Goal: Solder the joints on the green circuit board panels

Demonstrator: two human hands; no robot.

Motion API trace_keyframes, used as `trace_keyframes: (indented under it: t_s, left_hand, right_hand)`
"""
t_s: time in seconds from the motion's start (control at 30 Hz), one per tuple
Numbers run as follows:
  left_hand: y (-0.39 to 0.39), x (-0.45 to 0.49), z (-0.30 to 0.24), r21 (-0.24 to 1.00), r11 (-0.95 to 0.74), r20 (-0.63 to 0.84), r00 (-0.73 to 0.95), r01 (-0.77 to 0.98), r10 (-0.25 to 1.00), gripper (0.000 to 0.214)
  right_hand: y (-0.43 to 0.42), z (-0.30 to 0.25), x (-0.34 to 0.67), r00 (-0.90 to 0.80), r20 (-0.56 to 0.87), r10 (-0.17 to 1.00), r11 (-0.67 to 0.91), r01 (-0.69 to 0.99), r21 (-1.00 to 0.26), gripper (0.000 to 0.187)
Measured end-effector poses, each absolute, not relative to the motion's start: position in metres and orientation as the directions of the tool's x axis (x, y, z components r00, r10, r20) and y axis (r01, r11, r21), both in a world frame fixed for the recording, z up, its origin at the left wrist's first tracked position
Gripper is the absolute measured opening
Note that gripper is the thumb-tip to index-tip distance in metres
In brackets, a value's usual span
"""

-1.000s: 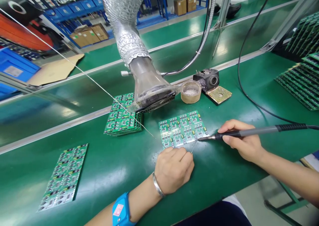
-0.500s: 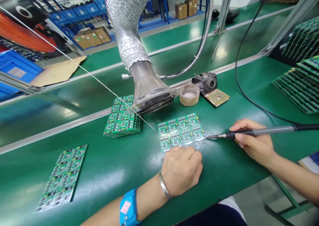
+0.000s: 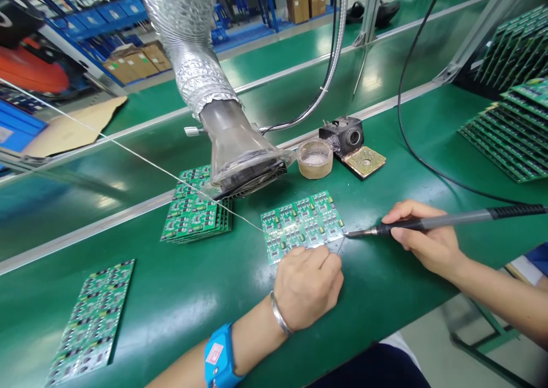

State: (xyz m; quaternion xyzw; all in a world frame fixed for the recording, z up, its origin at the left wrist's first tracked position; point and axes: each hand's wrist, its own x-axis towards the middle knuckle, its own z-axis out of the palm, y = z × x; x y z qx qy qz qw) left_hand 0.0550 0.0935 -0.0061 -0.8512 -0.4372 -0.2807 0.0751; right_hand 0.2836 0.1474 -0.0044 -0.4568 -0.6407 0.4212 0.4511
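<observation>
In the head view, your right hand (image 3: 422,234) grips the black-and-grey, pen-shaped soldering iron (image 3: 449,222) between thumb and fingers, its metal tip at the right edge of the green rectangular circuit board (image 3: 299,225); whether they touch, you cannot tell. That board lies flat on the smooth green table (image 3: 192,296), just beyond your left hand (image 3: 308,282), which is curled knuckles-up against its near edge; its fingertips are hidden, so you cannot tell what they grip, though a thin wire (image 3: 339,250) shows beside them. The board looks light, thin and stiff, likely to slide on this surface, and its small raised parts seem easy to knock or crack, so take it by its bare edges. The iron looks rigid and light, with its cord adding some drag; hold it on the dark grip, well back from the metal, which is probably hot. As for writing, the blue wristband (image 3: 220,362) carries a pink-and-white label (image 3: 214,352), and the blue plastic bin (image 3: 19,117) has a pale label (image 3: 5,134), but you cannot read either; the board's markings are too small to make out, and no brand is legible.
</observation>
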Motion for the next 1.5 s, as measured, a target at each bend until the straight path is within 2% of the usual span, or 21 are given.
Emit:
trace_keyframes:
  t_s: [0.23, 0.43, 0.77, 0.93, 1.1, 1.2, 1.33, 1.5]
  left_hand:
    - [0.099, 0.057, -0.006, 0.087, -0.606, 0.548, 0.471, 0.79, 0.692, 0.025]
    - [0.1, 0.058, -0.007, 0.077, -0.609, 0.547, 0.477, 0.79, 0.688, 0.026]
    - [0.103, 0.059, -0.012, 0.055, -0.605, 0.502, 0.502, 0.794, 0.704, 0.025]
    - [0.102, 0.059, -0.007, 0.06, -0.601, 0.512, 0.493, 0.797, 0.704, 0.024]
    - [0.092, 0.047, 0.009, 0.143, -0.546, 0.482, 0.424, 0.825, 0.767, 0.024]
    - [0.086, 0.037, 0.013, 0.145, -0.502, 0.467, 0.388, 0.853, 0.795, 0.026]
    - [0.086, 0.032, 0.012, 0.122, -0.476, 0.449, 0.38, 0.871, 0.809, 0.026]
    - [0.089, 0.034, 0.006, 0.11, -0.478, 0.444, 0.387, 0.871, 0.808, 0.023]
  right_hand:
    - [0.148, -0.004, 0.283, -0.183, 0.201, 0.962, 0.236, 0.201, -0.951, 0.006]
    - [0.147, -0.006, 0.285, -0.11, 0.184, 0.977, 0.199, 0.145, -0.969, 0.005]
    - [0.147, -0.004, 0.283, -0.135, 0.174, 0.975, 0.196, 0.169, -0.966, 0.004]
    - [0.146, -0.01, 0.288, -0.121, 0.186, 0.975, 0.194, 0.064, -0.979, 0.008]
    - [0.138, -0.012, 0.283, -0.16, 0.186, 0.97, 0.185, -0.019, -0.983, 0.012]
    - [0.134, -0.008, 0.271, -0.227, 0.153, 0.962, 0.169, 0.053, -0.984, 0.01]
    - [0.134, -0.004, 0.259, -0.292, 0.184, 0.939, 0.252, 0.218, -0.943, 0.007]
    - [0.133, -0.004, 0.262, -0.298, 0.224, 0.928, 0.31, 0.284, -0.907, 0.008]
